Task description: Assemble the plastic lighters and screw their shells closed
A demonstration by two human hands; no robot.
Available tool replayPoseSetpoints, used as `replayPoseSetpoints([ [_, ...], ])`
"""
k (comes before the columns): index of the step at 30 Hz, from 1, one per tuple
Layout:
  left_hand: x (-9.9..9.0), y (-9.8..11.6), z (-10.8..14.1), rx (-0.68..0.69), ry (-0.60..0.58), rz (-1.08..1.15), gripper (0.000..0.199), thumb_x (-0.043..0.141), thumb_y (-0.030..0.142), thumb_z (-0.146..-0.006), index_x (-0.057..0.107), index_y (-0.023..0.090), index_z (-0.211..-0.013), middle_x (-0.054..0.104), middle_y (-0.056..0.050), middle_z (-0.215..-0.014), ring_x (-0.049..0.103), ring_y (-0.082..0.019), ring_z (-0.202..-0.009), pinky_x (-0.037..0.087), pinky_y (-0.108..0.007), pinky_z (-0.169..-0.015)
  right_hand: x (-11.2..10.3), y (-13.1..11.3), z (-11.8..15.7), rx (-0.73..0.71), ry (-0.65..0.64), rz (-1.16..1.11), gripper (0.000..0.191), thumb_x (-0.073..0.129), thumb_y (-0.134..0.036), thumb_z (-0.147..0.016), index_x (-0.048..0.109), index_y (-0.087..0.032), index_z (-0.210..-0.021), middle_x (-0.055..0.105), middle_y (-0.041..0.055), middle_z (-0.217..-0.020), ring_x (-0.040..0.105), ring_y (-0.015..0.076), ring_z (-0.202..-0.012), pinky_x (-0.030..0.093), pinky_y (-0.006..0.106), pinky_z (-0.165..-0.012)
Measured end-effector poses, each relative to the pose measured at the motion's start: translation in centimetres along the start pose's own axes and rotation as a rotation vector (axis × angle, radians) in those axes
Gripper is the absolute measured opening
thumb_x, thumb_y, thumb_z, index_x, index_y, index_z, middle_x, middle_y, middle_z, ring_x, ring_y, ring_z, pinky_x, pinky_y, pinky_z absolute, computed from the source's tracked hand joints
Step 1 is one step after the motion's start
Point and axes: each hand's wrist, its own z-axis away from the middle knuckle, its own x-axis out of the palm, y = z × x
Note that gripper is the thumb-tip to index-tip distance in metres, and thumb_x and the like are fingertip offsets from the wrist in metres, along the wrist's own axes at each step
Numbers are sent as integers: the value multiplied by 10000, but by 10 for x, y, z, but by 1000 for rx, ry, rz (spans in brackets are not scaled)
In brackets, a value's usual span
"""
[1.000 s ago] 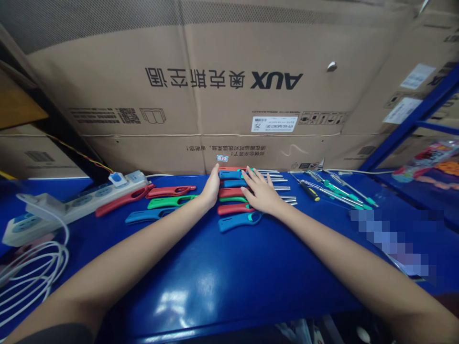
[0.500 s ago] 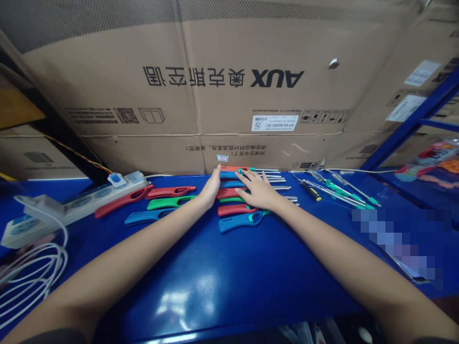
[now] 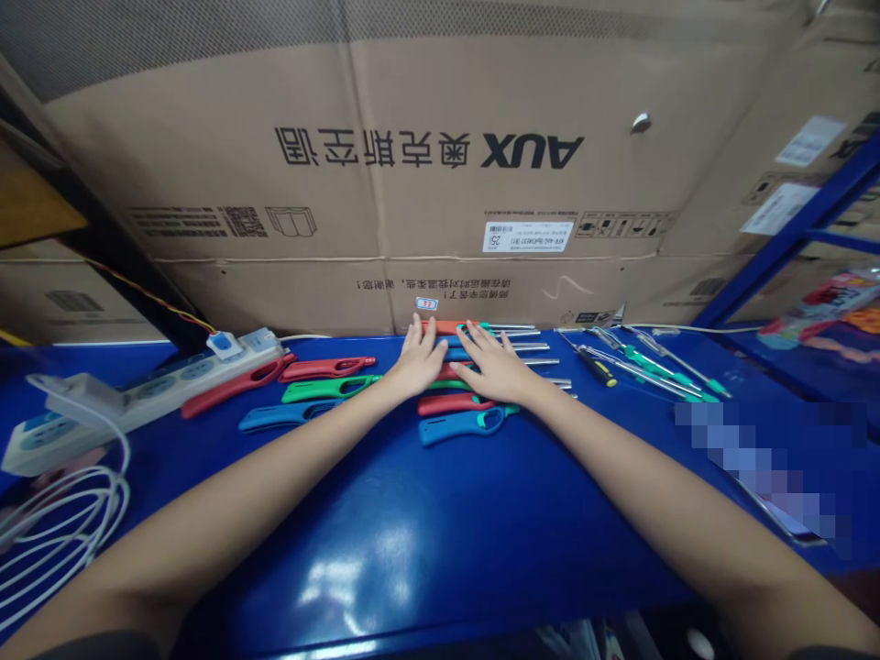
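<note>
Several long-nosed gas lighters lie in a row one below another, their metal tubes pointing right. Over their handle ends my left hand lies flat, fingers stretched out. My right hand rests on the trigger parts, fingers spread. Both hands are open and cover much of the middle lighters. An orange lighter shows at the far end; a red lighter and a blue lighter show at the near end. Left of them lie a red handle shell, a green handle shell and a blue handle shell.
A white power strip with a coiled white cable stands at the left. To the right lie a yellow-black screwdriver and several metal tubes with green ends. A large cardboard sheet closes off the back.
My left hand has turned from standing on edge against the handle ends to lying flat over them, a little further right. My right hand has hardly moved.
</note>
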Motion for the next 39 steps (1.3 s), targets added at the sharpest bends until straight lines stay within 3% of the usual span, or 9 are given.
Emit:
replayPoseSetpoints([
  [5,-8,4,9,60,-134,-160,552,379,397,-1027,388,199,-1542,255,-135,-1664,196,-343,-1546,226,-542,-1226,4,1,-1,-4,38,4,659,290,-483,-1025,282,-161,-1599,264,143,-1657,221,324,-1540,170,600,-1222],
  [11,-9,7,6,90,-178,-266,578,349,454,-1041,386,170,-1543,309,-180,-1635,250,-370,-1524,271,-560,-1206,10,5,-2,-9,128,5,616,385,-455,-1001,380,-181,-1553,371,134,-1611,311,329,-1491,243,560,-1204],
  [17,-10,3,-6,164,-157,-297,388,620,359,-976,577,172,-1312,590,-118,-1336,623,-262,-1145,548,-489,-955,11,6,-2,34,167,-15,701,403,-517,-986,363,-108,-1553,350,215,-1594,329,353,-1473,253,550,-1203],
  [23,-15,11,-9,132,-173,-308,362,620,352,-976,589,165,-1285,612,-112,-1287,642,-245,-1090,568,-457,-912,3,8,8,6,64,-29,801,318,-617,-988,247,-113,-1606,163,138,-1681,128,325,-1562,52,625,-1235],
  [27,-19,16,-5,94,-188,-295,380,634,352,-968,584,164,-1294,604,-112,-1301,635,-252,-1108,560,-473,-928,1,7,11,-8,8,-41,805,260,-667,-986,249,-159,-1610,196,110,-1671,142,315,-1562,67,659,-1221],
  [29,-20,17,-4,75,-211,-289,431,566,391,-999,544,179,-1374,538,-143,-1433,565,-306,-1266,496,-545,-1029,0,5,11,-4,24,-40,785,278,-643,-993,274,-147,-1601,195,131,-1669,146,317,-1561,74,653,-1222],
  [32,-26,18,1,68,-244,-269,555,323,462,-1058,361,208,-1550,242,-154,-1665,225,-354,-1534,263,-634,-1186,-5,2,13,-10,87,-37,728,297,-567,-1014,318,-105,-1577,183,177,-1669,168,329,-1554,80,636,-1226],
  [35,-37,19,16,137,-245,-235,582,225,463,-1060,224,264,-1607,67,-66,-1700,49,-295,-1572,142,-608,-1232,-15,0,25,-50,169,-41,619,335,-500,-1022,415,-144,-1522,310,166,-1635,274,325,-1512,158,591,-1226],
  [39,-55,20,50,313,-262,-199,508,321,432,-1052,407,305,-1536,217,-21,-1680,190,-245,-1557,162,-541,-1253,-32,0,55,-138,191,-57,330,500,-409,-972,643,-196,-1178,627,129,-1287,565,278,-1208,443,456,-1051],
])
